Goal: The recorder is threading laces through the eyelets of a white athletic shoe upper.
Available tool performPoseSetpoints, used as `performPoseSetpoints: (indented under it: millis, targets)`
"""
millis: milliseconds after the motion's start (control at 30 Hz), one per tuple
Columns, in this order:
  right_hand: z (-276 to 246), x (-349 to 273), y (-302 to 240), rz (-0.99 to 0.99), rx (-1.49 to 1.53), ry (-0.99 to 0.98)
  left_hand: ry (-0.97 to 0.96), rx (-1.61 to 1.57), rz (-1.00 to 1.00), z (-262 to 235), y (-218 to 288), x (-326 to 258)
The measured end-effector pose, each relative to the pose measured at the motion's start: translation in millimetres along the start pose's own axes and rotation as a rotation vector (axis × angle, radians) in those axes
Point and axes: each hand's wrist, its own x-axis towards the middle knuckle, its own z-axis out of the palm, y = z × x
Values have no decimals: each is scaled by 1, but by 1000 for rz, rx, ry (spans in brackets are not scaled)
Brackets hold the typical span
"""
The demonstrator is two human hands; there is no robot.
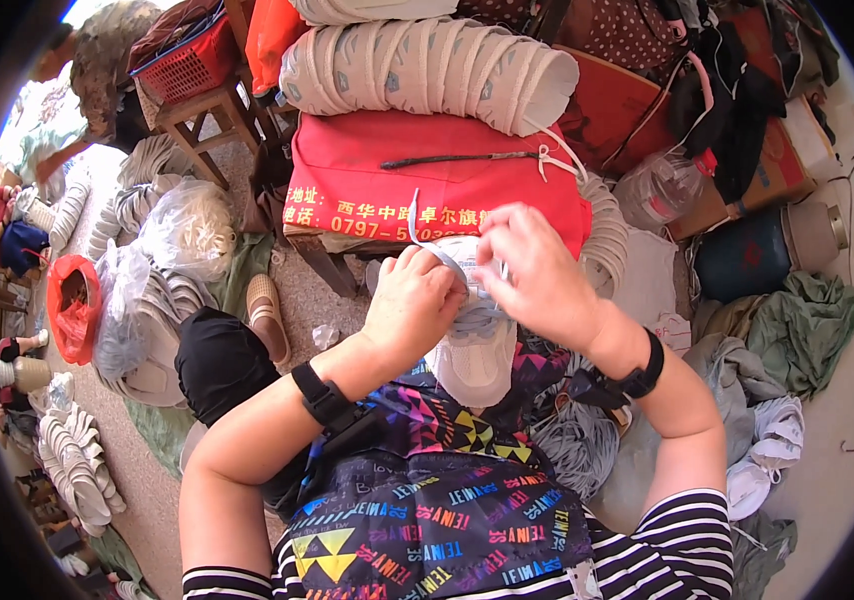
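A pale shoe upper (472, 368) lies in my lap with its rounded toe toward me, and a grey lace crosses its front. My left hand (409, 300) is closed over its left side, gripping a grey shoelace (414, 215) whose thin tip sticks up past the fingers. On the upper's other side my right hand (539, 272) is raised at the lace holes, thumb and fingers bent together. What sits between those fingertips is too small and blurred to make out. The hands hide the middle of the upper.
Ahead, a red cloth (347, 155) covers a low stool, bearing a row of nested shoe uppers (417, 70) and a thin dark stick (457, 160) with white string. A bundle of grey laces (577, 440) lies by my right side. Bagged uppers (187, 230) crowd the left floor.
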Motion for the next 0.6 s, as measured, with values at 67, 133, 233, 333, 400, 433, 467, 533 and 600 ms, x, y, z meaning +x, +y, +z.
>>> performPoseSetpoints:
  millis: [67, 133, 233, 333, 400, 433, 467, 533, 600]
  targets:
    - [10, -14, 3, -53, -182, -58, 17, 4, -5, -5, 3, 0]
    - [24, -24, 11, -33, -216, 2, 46, 8, -35, -13, 7, -2]
    - [29, -23, 16, 41, -211, 42, 79, 16, -72, -15, 8, -3]
    - [29, -23, 12, 30, -242, 100, 55, 63, -66, -8, 8, -2]
    - [26, -27, 5, -25, -204, 109, 27, 106, -59, -1, 5, -2]
    - [24, -29, 0, -63, -235, 77, 69, 118, -23, 1, 4, -2]
    - [24, -32, -3, -102, -266, 45, 111, 130, 12, 4, 3, -3]
    - [29, -40, 1, -35, -314, 29, 106, 103, -4, 6, 5, -3]
    - [34, -42, 6, -16, -315, 52, 104, 80, -23, 8, 8, -3]
